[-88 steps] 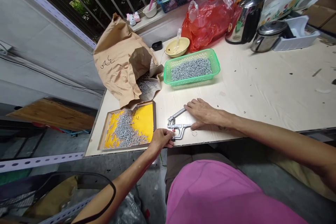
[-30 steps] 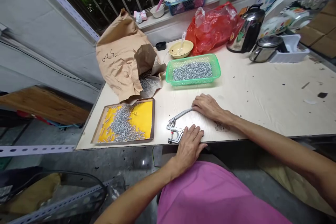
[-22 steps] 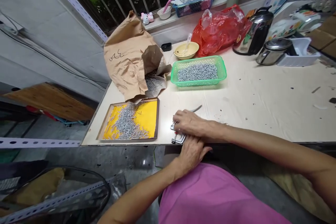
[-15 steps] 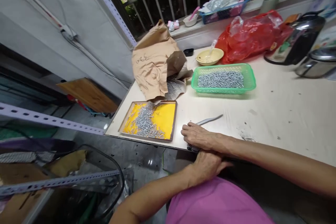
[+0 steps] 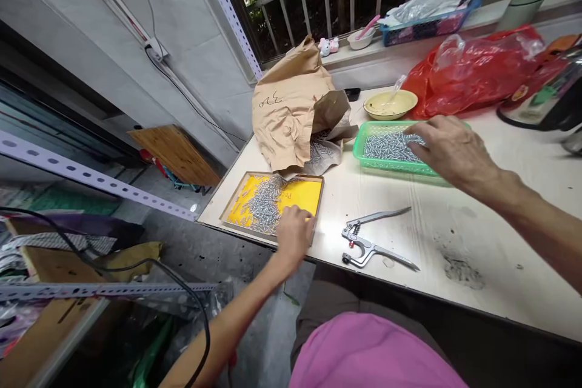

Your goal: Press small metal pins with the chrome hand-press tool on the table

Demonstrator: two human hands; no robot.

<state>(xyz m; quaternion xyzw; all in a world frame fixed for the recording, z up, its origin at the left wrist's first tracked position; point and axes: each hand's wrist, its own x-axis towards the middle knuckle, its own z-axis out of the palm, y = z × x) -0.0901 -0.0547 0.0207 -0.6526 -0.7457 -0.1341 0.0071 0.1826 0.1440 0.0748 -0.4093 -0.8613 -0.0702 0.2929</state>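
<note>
My left hand (image 5: 294, 233) is over the right front corner of the shallow yellow-bottomed tray (image 5: 307, 188), beside a heap of small metal pieces (image 5: 264, 203). Its fingers curl downward, and their tips are hidden. My right hand (image 5: 452, 148) hovers over the right part of the green basket (image 5: 391, 165), fingers apart, with nothing visible in it. More metal pieces (image 5: 391, 147) fill the basket. Metal pliers (image 5: 370, 248) with spread handles lie on the table between my hands, touched by neither.
A crumpled brown paper bag (image 5: 291, 115) stands behind the tray. Farther back are a yellow bowl (image 5: 391, 104), a red plastic bag (image 5: 477, 73) and a shiny kettle (image 5: 550, 91). The table's front edge (image 5: 409, 291) runs before my lap.
My hands have separated and left the pliers, which now lie uncovered. The left moved to the tray, the right to the green basket. The view has shifted.
</note>
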